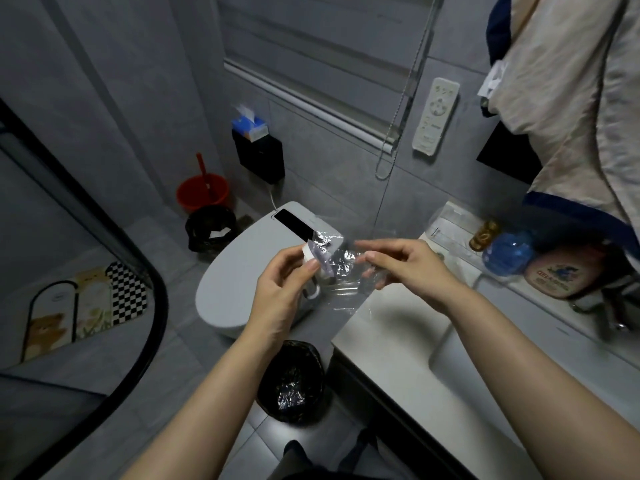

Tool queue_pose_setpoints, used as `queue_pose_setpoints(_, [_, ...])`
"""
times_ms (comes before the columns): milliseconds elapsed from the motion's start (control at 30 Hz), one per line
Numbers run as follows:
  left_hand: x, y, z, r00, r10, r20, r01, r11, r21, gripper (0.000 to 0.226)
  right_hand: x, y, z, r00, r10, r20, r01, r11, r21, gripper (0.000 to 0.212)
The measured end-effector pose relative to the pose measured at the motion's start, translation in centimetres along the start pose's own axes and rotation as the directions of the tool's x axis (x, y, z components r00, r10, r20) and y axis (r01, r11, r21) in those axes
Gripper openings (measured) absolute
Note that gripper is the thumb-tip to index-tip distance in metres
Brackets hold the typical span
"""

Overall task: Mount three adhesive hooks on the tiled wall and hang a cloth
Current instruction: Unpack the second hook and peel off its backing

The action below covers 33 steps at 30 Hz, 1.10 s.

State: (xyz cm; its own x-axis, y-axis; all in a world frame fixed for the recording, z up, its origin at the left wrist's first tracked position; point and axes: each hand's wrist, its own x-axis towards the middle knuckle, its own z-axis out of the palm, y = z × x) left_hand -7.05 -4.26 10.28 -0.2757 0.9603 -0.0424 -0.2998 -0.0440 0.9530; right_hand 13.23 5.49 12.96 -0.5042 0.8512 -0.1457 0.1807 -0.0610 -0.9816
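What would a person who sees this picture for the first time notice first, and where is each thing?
At the centre, the left hand holds a white adhesive hook while the right hand pinches its crinkled clear plastic wrapper, above the closed grey toilet. An orange bucket stands out in the far corner, and a beige cloth hangs at upper right.

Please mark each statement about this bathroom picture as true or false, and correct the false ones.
1. The left hand holds a white hook. True.
2. The right hand is empty. False: it pinches the clear plastic wrapper.
3. The toilet lid is raised. False: it is closed.
4. A black-lined bin stands on the floor below the hands. True.
5. The red bucket sits on the sink counter. False: it is on the floor, in the corner.
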Motion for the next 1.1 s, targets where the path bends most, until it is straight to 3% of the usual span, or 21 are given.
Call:
queue_pose_setpoints(100, [-0.3, 0.1, -0.8, 1.0, -0.021, 0.001, 0.021, 0.998, -0.064, 0.039, -0.3, -0.3, 0.9, 0.992, 0.036, 0.121, -0.05, 0.992, 0.115, 0.039])
queue_pose_setpoints(200, [-0.8, 1.0, -1.7, 0.996, -0.09, 0.004, 0.089, 0.968, -0.235, 0.037, -0.3, -0.5, 1.8, 0.984, 0.036, 0.174, -0.062, 0.987, 0.151, 0.036])
queue_pose_setpoints(267, [-0.9, 1.8, -2.7, 0.99, -0.136, 0.034, 0.139, 0.926, -0.351, 0.05, -0.1, -0.6, 2.4, 0.987, 0.02, 0.16, -0.036, 0.994, 0.101, 0.043])
queue_pose_setpoints(367, [-0.8, 3.2, -4.5, 0.983, -0.144, 0.112, 0.178, 0.901, -0.395, 0.057, 0.5, -1.3, 3.4, 0.989, -0.029, 0.145, 0.041, 0.996, -0.08, 0.045])
queue_pose_setpoints(533, [-0.4, 4.5, -6.1, 0.986, -0.099, 0.134, 0.104, 0.994, -0.033, 0.043, 1.8, -2.3, 5.2, 0.975, -0.136, 0.176, 0.189, 0.921, -0.34, 0.051])
queue_pose_setpoints(633, [-0.7, 4.7, -6.0, 0.99, -0.007, 0.141, -0.013, 0.989, 0.144, 0.027, 2.3, -2.6, 6.1, 0.967, -0.152, 0.202, 0.221, 0.897, -0.384, 0.053])
queue_pose_setpoints(733, [-0.6, 4.3, -6.5, 0.997, 0.039, 0.072, -0.055, 0.969, 0.239, 0.026, 2.4, -3.4, 6.8, 0.954, -0.211, 0.215, 0.287, 0.85, -0.442, 0.053])
queue_pose_setpoints(900, [-0.3, 4.0, -7.3, 0.999, 0.012, 0.033, -0.018, 0.981, 0.191, 0.045, 2.4, -3.8, 7.3, 0.964, -0.172, 0.205, 0.237, 0.903, -0.359, 0.044])
queue_pose_setpoints(1000, [-0.4, 4.2, -7.7, 0.999, 0.055, 0.0, -0.054, 0.979, 0.197, 0.046, 2.6, -3.7, 7.5, 0.98, -0.062, 0.188, 0.087, 0.988, -0.129, 0.027])
queue_pose_setpoints(1100, [-0.3, 4.5, -8.3, 0.995, 0.089, -0.037, -0.08, 0.976, 0.205, 0.044, 2.8, -3.8, 8.1, 0.994, -0.014, 0.109, 0.012, 1.0, 0.022, 0.02])
